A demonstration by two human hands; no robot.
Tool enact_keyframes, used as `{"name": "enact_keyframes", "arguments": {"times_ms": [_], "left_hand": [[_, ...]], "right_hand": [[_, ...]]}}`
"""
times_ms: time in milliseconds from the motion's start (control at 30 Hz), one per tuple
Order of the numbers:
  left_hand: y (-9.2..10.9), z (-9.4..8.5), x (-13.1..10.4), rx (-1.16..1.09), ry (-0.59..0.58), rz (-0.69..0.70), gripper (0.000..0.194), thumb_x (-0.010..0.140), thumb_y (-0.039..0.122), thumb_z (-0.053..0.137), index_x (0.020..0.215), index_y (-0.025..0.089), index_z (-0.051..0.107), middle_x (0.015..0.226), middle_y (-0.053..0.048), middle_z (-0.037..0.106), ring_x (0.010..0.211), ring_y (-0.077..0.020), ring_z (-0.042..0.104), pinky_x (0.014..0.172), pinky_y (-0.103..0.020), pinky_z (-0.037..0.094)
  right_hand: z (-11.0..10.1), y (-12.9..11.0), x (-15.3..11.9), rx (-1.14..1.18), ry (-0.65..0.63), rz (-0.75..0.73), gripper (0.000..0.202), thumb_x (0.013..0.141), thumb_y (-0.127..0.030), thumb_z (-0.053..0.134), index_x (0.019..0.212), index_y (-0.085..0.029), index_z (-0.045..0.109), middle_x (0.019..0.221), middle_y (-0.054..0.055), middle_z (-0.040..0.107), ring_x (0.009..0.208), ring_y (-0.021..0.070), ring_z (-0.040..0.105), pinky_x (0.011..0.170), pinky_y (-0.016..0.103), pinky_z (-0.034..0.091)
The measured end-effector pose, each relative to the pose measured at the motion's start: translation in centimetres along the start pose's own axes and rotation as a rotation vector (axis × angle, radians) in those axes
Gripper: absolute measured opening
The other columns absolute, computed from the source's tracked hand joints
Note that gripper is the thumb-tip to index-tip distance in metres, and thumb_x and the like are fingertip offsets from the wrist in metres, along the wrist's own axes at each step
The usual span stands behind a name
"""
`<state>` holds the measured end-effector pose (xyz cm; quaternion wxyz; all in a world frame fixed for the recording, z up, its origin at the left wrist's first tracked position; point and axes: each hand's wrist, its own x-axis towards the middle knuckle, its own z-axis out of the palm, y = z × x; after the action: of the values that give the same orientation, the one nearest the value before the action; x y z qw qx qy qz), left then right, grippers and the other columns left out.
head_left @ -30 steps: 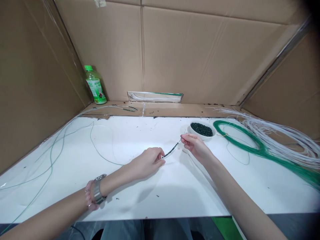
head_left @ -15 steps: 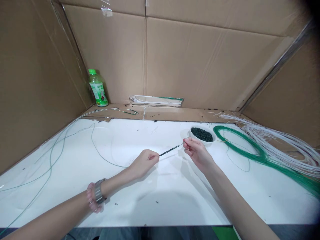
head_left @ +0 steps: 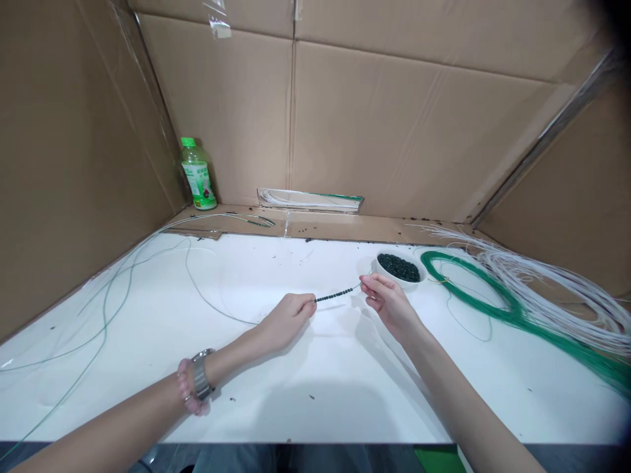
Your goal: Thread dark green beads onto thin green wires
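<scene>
A short run of dark green beads (head_left: 336,295) sits threaded on a thin cord stretched between my hands above the white table (head_left: 315,387). My left hand (head_left: 288,317) pinches the cord at the beads' left end. My right hand (head_left: 387,299) pinches the other end of the cord with thumb and forefinger, just in front of a white bowl (head_left: 398,269) full of dark green beads. From my left hand the thin green cord (head_left: 207,299) trails off to the left across the table.
Cardboard walls enclose the table on three sides. A green-capped bottle (head_left: 198,174) stands in the back left corner. A coil of green cord (head_left: 493,295) and a bundle of white strands (head_left: 552,289) lie at the right. Loose beads dot the surface.
The beaded cord has gone from sagging and slanted to nearly level and taut. My left hand has shifted slightly left and closed tighter on it.
</scene>
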<state>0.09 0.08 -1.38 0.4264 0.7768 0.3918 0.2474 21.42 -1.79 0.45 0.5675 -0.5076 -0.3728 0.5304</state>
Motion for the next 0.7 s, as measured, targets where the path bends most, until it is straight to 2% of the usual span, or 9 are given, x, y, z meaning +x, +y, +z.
{"name": "enact_keyframes", "arguments": {"times_ms": [67, 133, 267, 533, 600, 700], "left_hand": [[-0.09, -0.01, 0.12, -0.011, 0.027, -0.012, 0.024, 0.077, 0.021, 0.033, 0.056, 0.020, 0.022, 0.054, 0.005, 0.021, 0.052, -0.0105, 0.022, 0.051, -0.025, 0.018], [-0.19, -0.05, 0.18, -0.028, 0.038, -0.019, 0.025, 0.074, 0.020, 0.034, 0.055, 0.020, 0.017, 0.054, 0.005, 0.015, 0.051, -0.0097, 0.016, 0.049, -0.026, 0.015], [-0.31, -0.17, 0.17, -0.066, 0.031, -0.002, 0.027, 0.072, 0.020, 0.036, 0.054, 0.020, 0.017, 0.053, 0.005, 0.014, 0.051, -0.0088, 0.012, 0.048, -0.027, 0.011], [-0.38, -0.29, 0.08, -0.053, 0.064, 0.033, 0.037, 0.082, 0.030, 0.037, 0.056, 0.020, 0.012, 0.055, 0.005, 0.009, 0.052, -0.0092, 0.009, 0.050, -0.027, 0.010], [-0.37, -0.34, 0.04, -0.039, 0.069, 0.038, 0.037, 0.083, 0.030, 0.036, 0.053, 0.020, 0.018, 0.053, 0.005, 0.015, 0.051, -0.0094, 0.015, 0.050, -0.026, 0.014], [-0.33, -0.37, 0.01, -0.031, 0.059, 0.037, 0.029, 0.084, 0.027, 0.032, 0.058, 0.018, 0.040, 0.058, 0.003, 0.038, 0.057, -0.0116, 0.033, 0.056, -0.024, 0.025]], "right_hand": [[0.08, 0.19, 0.00, 0.006, -0.008, 0.014, 0.032, 0.053, -0.038, 0.078, 0.056, -0.017, 0.054, 0.061, -0.001, 0.048, 0.054, 0.0076, 0.032, 0.043, 0.023, 0.015], [0.09, 0.36, 0.03, 0.013, -0.017, 0.029, 0.032, 0.053, -0.038, 0.078, 0.058, -0.017, 0.054, 0.062, -0.001, 0.048, 0.053, 0.0075, 0.033, 0.043, 0.023, 0.015], [-0.03, 0.48, 0.06, 0.029, -0.032, 0.044, 0.031, 0.054, -0.037, 0.077, 0.060, -0.017, 0.054, 0.063, -0.001, 0.048, 0.054, 0.0071, 0.034, 0.043, 0.023, 0.015], [0.24, 0.15, -0.26, 0.020, -0.033, 0.024, 0.035, 0.053, -0.038, 0.078, 0.055, -0.017, 0.050, 0.060, -0.001, 0.047, 0.054, 0.0074, 0.033, 0.044, 0.024, 0.014], [0.37, 0.08, -0.33, 0.009, -0.031, 0.020, 0.036, 0.051, -0.038, 0.078, 0.054, -0.017, 0.050, 0.059, -0.002, 0.047, 0.053, 0.0074, 0.032, 0.044, 0.024, 0.014], [0.47, 0.08, -0.37, -0.011, -0.039, 0.024, 0.036, 0.051, -0.039, 0.078, 0.053, -0.017, 0.050, 0.059, -0.001, 0.047, 0.053, 0.0074, 0.031, 0.044, 0.024, 0.013]]}}
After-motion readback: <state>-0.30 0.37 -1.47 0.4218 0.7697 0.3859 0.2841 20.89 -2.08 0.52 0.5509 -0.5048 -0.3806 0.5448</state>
